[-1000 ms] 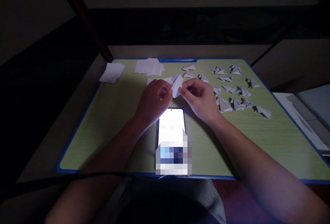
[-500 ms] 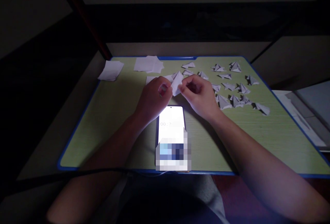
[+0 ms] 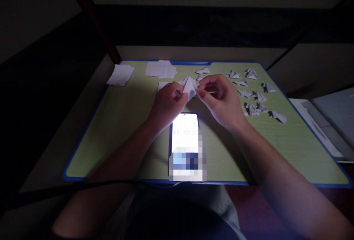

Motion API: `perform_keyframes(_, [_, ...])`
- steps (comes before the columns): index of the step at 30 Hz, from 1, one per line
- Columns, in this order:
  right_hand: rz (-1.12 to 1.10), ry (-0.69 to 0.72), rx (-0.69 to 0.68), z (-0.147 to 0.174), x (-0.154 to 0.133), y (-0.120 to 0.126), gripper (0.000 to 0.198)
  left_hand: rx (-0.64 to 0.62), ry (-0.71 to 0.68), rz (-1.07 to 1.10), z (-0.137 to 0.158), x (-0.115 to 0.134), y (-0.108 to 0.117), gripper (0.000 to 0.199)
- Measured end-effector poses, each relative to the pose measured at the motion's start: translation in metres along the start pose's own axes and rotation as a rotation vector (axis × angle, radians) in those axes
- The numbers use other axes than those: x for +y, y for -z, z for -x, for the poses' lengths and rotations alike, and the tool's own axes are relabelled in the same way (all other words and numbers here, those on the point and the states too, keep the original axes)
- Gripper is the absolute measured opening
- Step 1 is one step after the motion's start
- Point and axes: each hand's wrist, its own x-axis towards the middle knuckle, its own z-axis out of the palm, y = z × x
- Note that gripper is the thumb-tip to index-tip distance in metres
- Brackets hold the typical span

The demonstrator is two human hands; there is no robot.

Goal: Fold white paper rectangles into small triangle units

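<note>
Above the middle of the table, a small piece of folded white paper (image 3: pixel 189 86) with a pointed top is held up between my two hands. My left hand (image 3: pixel 170 101) pinches its left lower side between thumb and fingers. At its right edge, my right hand (image 3: pixel 219 98) has thumb and fingertips closed on the paper. Below the hands lies a lit phone (image 3: pixel 185 140), its lower screen blurred out. Behind my left hand, part of a white paper sheet (image 3: pixel 163 86) shows.
Several folded paper pieces (image 3: pixel 251 73) are spread over the right side of the green table (image 3: pixel 110 136). Paper stacks lie at the far left (image 3: pixel 121 75) and back middle (image 3: pixel 159 69). A dark cable (image 3: pixel 110 183) crosses the front edge.
My right hand has shifted slightly right and its fingers have spread a little. The folded paper has turned and its creased layers look wider apart. The view has moved slightly.
</note>
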Motion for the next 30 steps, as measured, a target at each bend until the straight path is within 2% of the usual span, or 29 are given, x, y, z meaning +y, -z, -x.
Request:
perform_keyframes(2, [0.065,0.009,-0.015,0.018,-0.012,0.008,0.026,-0.006,0.032,0.019,-0.001,0.000,0.000,0.014])
perform_keyframes(5, [0.204,-0.034,-0.111,0.060,-0.026,0.018,0.040,-0.012,0.055,0.059,-0.002,0.001,0.000,0.013])
perform_keyframes(7, [0.295,-0.092,-0.193,0.088,-0.029,0.022,0.052,-0.007,0.049,0.074,-0.002,0.001,-0.001,0.012])
perform_keyframes(10, [0.419,-0.105,-0.301,0.114,-0.028,0.023,0.067,-0.015,0.052,0.072,-0.003,0.000,-0.002,0.011])
perform_keyframes(19, [0.651,0.018,-0.312,0.121,-0.023,0.011,0.075,-0.015,0.086,0.089,-0.004,-0.004,-0.002,0.010])
perform_keyframes(30, [0.628,0.011,-0.293,0.124,-0.019,0.011,0.073,-0.027,0.108,0.158,-0.002,-0.004,-0.001,0.003])
